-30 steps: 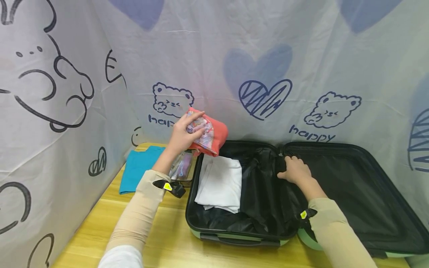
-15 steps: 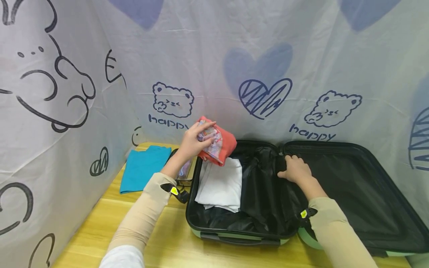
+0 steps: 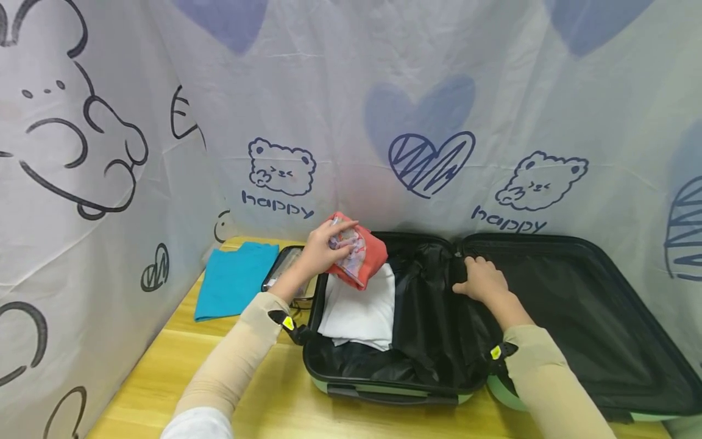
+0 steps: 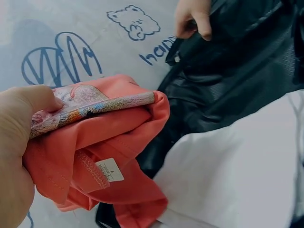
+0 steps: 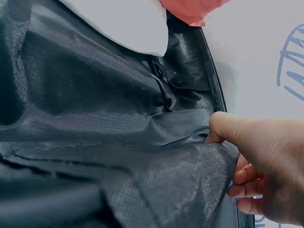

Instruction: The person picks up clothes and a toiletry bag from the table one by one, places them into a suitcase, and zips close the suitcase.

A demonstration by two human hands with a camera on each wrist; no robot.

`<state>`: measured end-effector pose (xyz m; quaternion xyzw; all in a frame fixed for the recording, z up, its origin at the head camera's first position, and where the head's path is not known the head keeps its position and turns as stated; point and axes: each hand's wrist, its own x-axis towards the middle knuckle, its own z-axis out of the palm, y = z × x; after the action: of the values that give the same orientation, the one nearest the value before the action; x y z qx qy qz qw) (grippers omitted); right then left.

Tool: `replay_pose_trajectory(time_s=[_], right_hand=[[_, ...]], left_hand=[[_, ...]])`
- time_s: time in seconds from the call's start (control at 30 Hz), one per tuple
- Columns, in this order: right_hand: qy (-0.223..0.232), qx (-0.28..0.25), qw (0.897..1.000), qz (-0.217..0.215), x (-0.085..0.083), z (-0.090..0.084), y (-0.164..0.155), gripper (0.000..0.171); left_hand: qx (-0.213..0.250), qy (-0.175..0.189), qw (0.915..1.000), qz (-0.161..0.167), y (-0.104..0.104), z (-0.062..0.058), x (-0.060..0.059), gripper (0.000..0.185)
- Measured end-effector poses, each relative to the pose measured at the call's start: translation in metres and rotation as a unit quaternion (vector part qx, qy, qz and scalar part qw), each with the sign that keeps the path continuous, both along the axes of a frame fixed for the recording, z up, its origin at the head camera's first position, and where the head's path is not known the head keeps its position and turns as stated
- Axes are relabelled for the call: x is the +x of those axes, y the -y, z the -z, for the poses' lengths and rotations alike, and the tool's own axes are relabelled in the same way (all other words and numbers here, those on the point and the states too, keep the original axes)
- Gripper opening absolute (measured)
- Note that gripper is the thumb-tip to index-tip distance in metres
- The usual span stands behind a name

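A printed backdrop point(image 3: 351, 91) of hearts and bears rises behind both hands, and a wooden table point(image 3: 148, 378) lies under them. An open suitcase point(image 3: 576, 244) spreads beneath and between the hands, its dark lining point(image 3: 428, 317) bunched up along the middle hinge. The right hand point(image 3: 482, 280) rests on that hinge, its fingers curled and its thumb pinching a fold of the lining, as the right wrist view shows closely. Just below the left hand point(image 3: 320, 247), in the suitcase half nearer to it, lies a folded white garment point(image 3: 359, 311). Out beyond the left hand, on the table away from the suitcase, lies a folded teal garment point(image 3: 233, 277). Between that and the suitcase rim, just under the left wrist, sits a clear pouch point(image 3: 282, 271) with a dark edge. The left hand grips a folded coral garment point(image 3: 364, 256) with a colourful print on its top face, thumb pressed on the print and fingers wrapped beneath; it hangs above the far end of the white garment, over the suitcase's back rim. A small white label point(image 4: 110, 169) shows on its folded hem in the left wrist view.
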<state>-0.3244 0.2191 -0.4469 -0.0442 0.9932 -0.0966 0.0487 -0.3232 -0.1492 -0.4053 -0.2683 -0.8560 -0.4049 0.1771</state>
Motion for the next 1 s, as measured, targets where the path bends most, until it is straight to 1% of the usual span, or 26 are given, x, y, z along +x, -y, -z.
replay_pose_trajectory(time_s=[0.2, 0.33, 0.47, 0.57, 0.63, 0.77, 0.9, 1.0], right_hand=[[0.002, 0.0, 1.0, 0.0, -0.002, 0.001, -0.001, 0.083], [0.003, 0.002, 1.0, -0.002, -0.003, 0.001, -0.001, 0.083], [0.0, 0.003, 1.0, -0.003, -0.003, 0.002, 0.0, 0.083], [-0.002, 0.004, 1.0, -0.002, -0.003, 0.002, 0.0, 0.083], [-0.002, 0.005, 1.0, -0.002, -0.003, 0.003, 0.0, 0.083], [0.0, 0.005, 1.0, -0.002, -0.003, 0.004, 0.001, 0.083], [0.0, 0.005, 1.0, -0.001, -0.003, 0.004, 0.001, 0.083], [-0.004, 0.005, 1.0, -0.002, -0.002, 0.002, 0.0, 0.082]], left_hand=[[0.022, 0.049, 0.9983, -0.022, 0.001, 0.013, 0.006, 0.05], [0.037, 0.074, 0.9963, -0.025, 0.0, 0.023, 0.009, 0.049], [0.041, 0.076, 0.9962, -0.01, -0.004, 0.032, 0.011, 0.048], [0.025, 0.075, 0.9969, 0.005, -0.005, 0.038, 0.014, 0.048], [0.014, 0.081, 0.9965, 0.015, -0.005, 0.041, 0.017, 0.049], [0.01, 0.118, 0.9927, 0.021, -0.003, 0.045, 0.025, 0.05], [0.021, 0.164, 0.9859, 0.021, 0.001, 0.047, 0.033, 0.051], [0.025, 0.19, 0.9807, 0.036, 0.002, 0.048, 0.039, 0.053]])
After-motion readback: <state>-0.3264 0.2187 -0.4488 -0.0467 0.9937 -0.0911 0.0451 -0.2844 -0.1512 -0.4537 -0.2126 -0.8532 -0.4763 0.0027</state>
